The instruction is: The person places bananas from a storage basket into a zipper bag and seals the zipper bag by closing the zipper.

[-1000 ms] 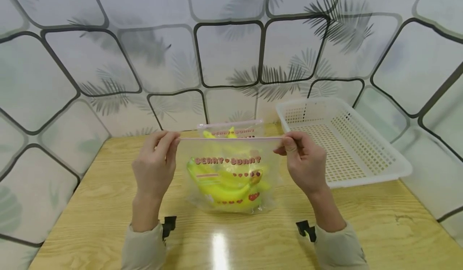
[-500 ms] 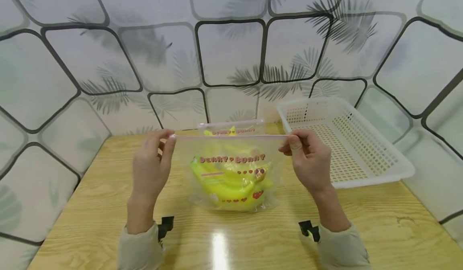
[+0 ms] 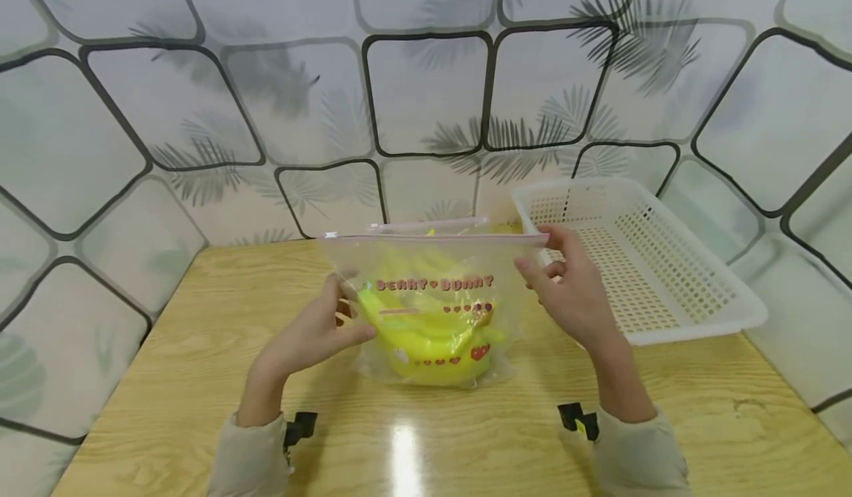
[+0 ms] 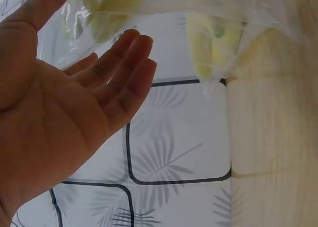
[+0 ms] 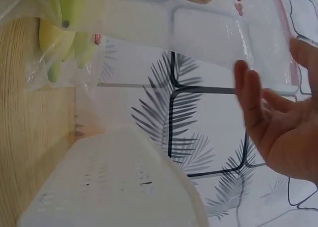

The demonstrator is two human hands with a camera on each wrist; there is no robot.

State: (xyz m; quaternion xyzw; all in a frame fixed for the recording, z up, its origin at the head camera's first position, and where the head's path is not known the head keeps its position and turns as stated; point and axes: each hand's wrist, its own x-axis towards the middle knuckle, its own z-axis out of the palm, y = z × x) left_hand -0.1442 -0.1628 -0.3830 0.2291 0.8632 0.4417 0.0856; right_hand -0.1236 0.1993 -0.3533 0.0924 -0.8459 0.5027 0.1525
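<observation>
A clear zip bag (image 3: 435, 260) with a pink top edge and "Berry Bunny" print stands upright on the table. Yellow bananas (image 3: 426, 345) lie inside its lower part. At the bag's left side my left hand (image 3: 319, 334) has its thumb near the front and fingers reaching behind; the left wrist view shows them loosely extended with the palm exposed. My right hand (image 3: 572, 286) is by the upper right corner, thumb and fingers spread apart. In the right wrist view its fingertips (image 5: 240, 68) overlap the plastic without pinching it. A second zip bag (image 3: 459, 223), largely hidden, stands behind.
A white perforated plastic basket (image 3: 685, 332) stands at the back right, beyond my right hand. The wooden table (image 3: 173, 379) meets a patterned fabric wall (image 3: 426, 97) at the back and sides. Yellow fruit (image 5: 52, 43) shows in the rear bag.
Both hands have let go of the bag's top corners. My left hand has dropped to the bag's left side, while the right has loosened near its corner. The bag remains upright.
</observation>
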